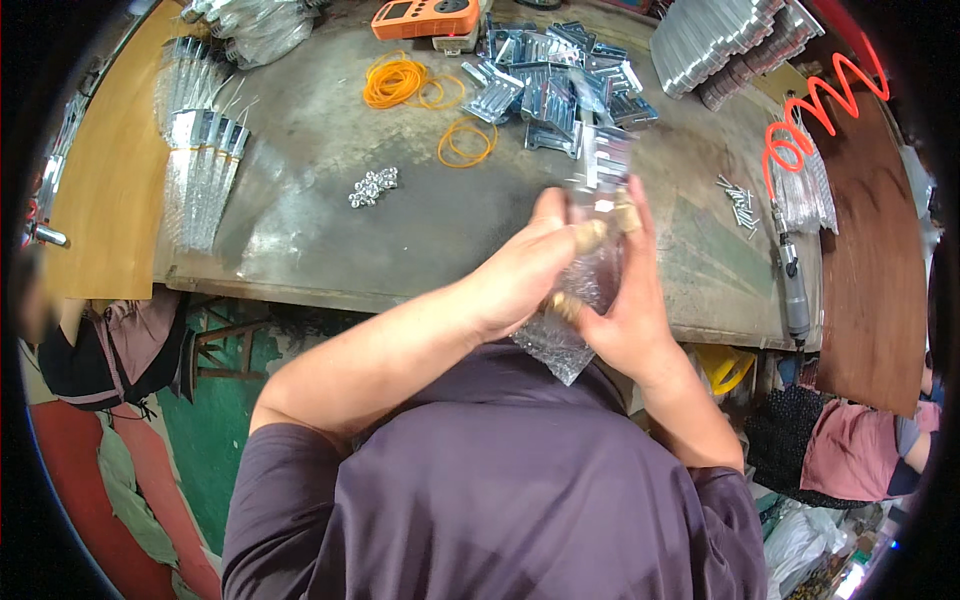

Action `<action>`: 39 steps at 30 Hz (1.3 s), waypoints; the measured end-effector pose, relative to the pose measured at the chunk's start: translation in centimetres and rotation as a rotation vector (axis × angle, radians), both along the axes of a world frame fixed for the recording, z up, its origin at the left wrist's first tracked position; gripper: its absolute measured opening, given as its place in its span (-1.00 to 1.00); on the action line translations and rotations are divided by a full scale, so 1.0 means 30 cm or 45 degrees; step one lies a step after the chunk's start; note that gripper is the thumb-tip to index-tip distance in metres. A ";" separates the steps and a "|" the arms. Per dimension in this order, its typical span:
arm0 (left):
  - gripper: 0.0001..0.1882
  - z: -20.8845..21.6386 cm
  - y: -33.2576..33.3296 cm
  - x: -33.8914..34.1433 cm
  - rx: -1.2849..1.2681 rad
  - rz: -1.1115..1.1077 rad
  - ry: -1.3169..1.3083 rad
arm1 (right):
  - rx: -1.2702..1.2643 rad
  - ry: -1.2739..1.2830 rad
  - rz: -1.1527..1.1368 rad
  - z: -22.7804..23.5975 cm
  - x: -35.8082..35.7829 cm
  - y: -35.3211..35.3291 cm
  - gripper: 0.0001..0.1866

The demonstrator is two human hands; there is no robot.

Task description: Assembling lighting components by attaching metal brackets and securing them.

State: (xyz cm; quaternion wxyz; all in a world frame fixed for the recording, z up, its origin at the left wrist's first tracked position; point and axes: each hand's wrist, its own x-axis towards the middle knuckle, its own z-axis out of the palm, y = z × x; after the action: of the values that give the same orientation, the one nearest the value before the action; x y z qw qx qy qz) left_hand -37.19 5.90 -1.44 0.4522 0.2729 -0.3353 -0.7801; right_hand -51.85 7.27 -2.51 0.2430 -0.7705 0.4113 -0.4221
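Note:
Over the table's front edge, my two hands hold a bundle of clear crinkled plastic packs [598, 275] with metallic strips at the far end. My left hand [528, 265] closes on its left side, thumb on top, while my right hand [638, 300] wraps its right side. Tan coverings sit on some fingertips, which are slightly blurred. The lower end of the plastic hangs toward my body. Just beyond the bundle lies a heap of blue-and-silver metal pieces [548, 90]. I cannot make out exactly what the packs contain.
Yellow rubber bands [395, 82], shiny nuts [373, 187] and an orange device [425, 17] lie on the table [330, 255]. Banded plastic packs [200, 180] stand left. Screws [738, 205] and a power screwdriver [793, 290] with a red coiled hose [790, 150] are right. People sit at both sides.

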 end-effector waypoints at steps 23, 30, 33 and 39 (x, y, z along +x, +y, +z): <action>-0.37 -0.021 -0.013 0.067 -0.237 0.010 -0.146 | 0.310 -1.142 0.375 0.058 0.030 0.067 -0.12; -0.38 0.022 -0.003 0.124 -0.188 0.054 0.255 | 0.438 -1.151 0.474 0.053 0.036 0.081 -0.11; -0.30 0.032 -0.014 0.152 -0.318 0.178 0.164 | 0.402 -0.817 0.433 0.029 0.019 0.065 -0.20; -0.38 0.020 -0.001 0.184 -0.390 0.281 -0.081 | 0.315 -0.490 0.339 0.014 0.048 0.059 -0.26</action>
State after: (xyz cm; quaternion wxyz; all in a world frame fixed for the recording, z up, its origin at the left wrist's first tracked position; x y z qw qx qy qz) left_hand -31.66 5.86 -0.84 0.5605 0.2606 -0.4323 -0.6566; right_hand -50.42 9.03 -2.08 0.4625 -0.6878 0.3007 -0.4718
